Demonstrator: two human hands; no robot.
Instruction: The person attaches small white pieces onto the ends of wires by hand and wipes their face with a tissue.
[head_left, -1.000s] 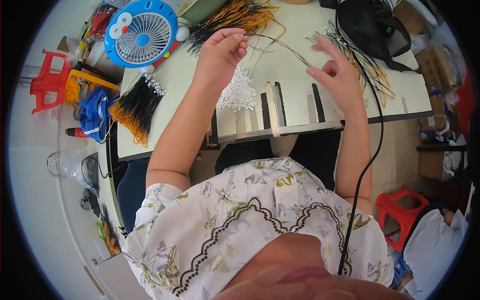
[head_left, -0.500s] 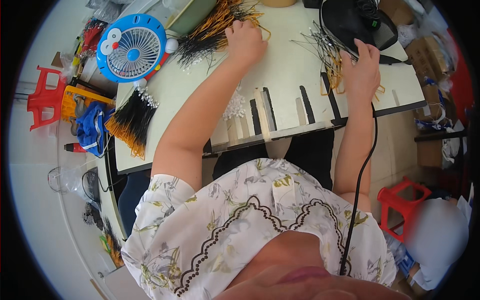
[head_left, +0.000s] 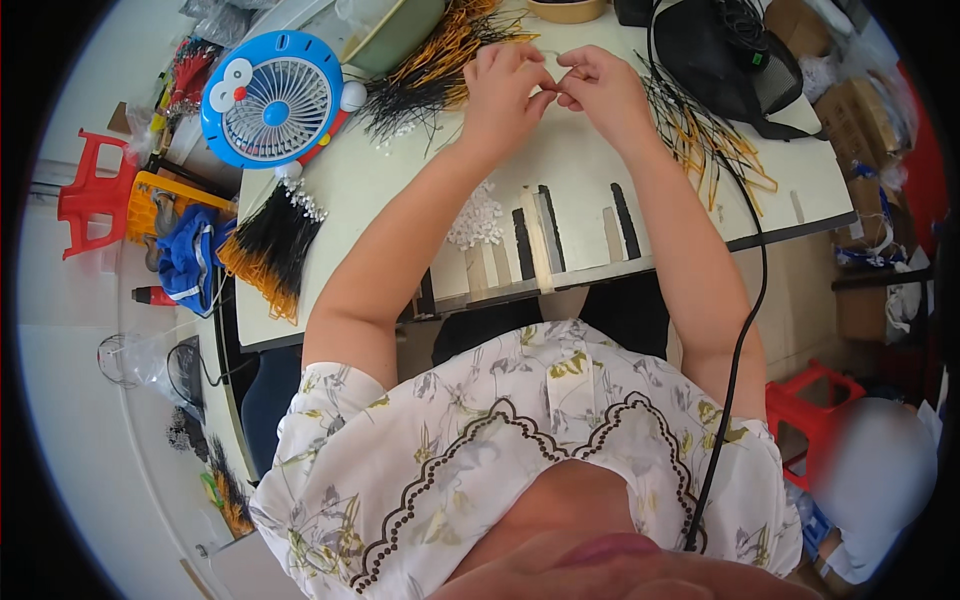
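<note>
Wire [head_left: 548, 53] pinched btwn L hand [head_left: 508, 98] & R hand [head_left: 607, 98], close tog.

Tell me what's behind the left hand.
Beyond the left hand, part of a bundle of black-and-orange wires shows on the tabletop. Whatever lies directly behind the palm and fingers is covered.

thin wire [head_left: 547, 53], mostly hidden in two-handed grip [head_left: 556, 93]

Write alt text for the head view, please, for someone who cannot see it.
The left hand and right hand are close together above a pale table; anything between them is too small to tell. Nearby are black-and-orange wire bundles, a pile of small white pieces and a blue cartoon-faced fan.
</note>
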